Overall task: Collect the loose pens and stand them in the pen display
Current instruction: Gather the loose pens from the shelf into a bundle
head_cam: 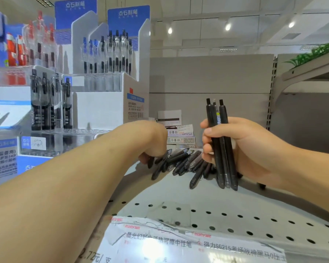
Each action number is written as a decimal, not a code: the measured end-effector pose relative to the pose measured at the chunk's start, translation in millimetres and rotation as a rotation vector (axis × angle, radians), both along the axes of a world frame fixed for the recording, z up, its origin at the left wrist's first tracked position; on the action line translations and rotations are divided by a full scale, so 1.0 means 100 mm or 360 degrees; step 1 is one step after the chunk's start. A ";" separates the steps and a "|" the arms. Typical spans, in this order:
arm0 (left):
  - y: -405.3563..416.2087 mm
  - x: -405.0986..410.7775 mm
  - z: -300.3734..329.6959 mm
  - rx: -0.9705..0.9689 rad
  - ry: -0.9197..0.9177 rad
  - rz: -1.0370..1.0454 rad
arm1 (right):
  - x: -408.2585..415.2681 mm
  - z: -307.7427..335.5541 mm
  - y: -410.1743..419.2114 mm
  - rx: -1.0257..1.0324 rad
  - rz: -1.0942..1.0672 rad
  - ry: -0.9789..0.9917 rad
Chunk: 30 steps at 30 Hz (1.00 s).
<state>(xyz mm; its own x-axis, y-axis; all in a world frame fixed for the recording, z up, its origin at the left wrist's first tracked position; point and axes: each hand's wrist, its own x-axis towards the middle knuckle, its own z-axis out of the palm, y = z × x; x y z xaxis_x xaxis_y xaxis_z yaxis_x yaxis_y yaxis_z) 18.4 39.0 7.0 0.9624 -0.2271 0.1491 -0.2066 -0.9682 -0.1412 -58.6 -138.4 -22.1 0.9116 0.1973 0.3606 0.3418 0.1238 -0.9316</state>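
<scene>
Head view. Your right hand (241, 149) grips a bundle (221, 145) of about three black pens, held upright with the clicker ends up and the tips just above the shelf (207, 202). Your left hand (152, 147) reaches down, wrist bent, into the pile (182, 162) of loose black pens lying on the perforated shelf between the two hands; its fingers curl down among the pens, but whether they have closed on one cannot be told, since the wrist hides them. The display (95, 103), a tiered white stand with clear slots and pens already standing in it, sits to the left, well apart from the pile.

The pens should be light, stiff and smooth, so they will likely roll and slip against each other. Take each by the mid-barrel or the ribbed grip near the tip, and keep the bundle squeezed evenly so none slides out.
</scene>
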 end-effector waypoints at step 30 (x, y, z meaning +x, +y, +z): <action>0.02 0.08 0.06 -0.0398 -0.0209 -0.0446 | 0.01 0.15 -0.13 -0.0203 -0.0223 -0.0153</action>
<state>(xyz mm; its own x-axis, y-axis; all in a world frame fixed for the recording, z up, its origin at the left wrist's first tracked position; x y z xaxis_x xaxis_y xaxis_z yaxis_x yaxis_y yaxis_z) 25.9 41.1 13.2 0.8374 -0.4193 0.3507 -0.4636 -0.8847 0.0490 -57.1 -151.6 -7.2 0.8959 0.1207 0.4276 0.4356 -0.0480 -0.8989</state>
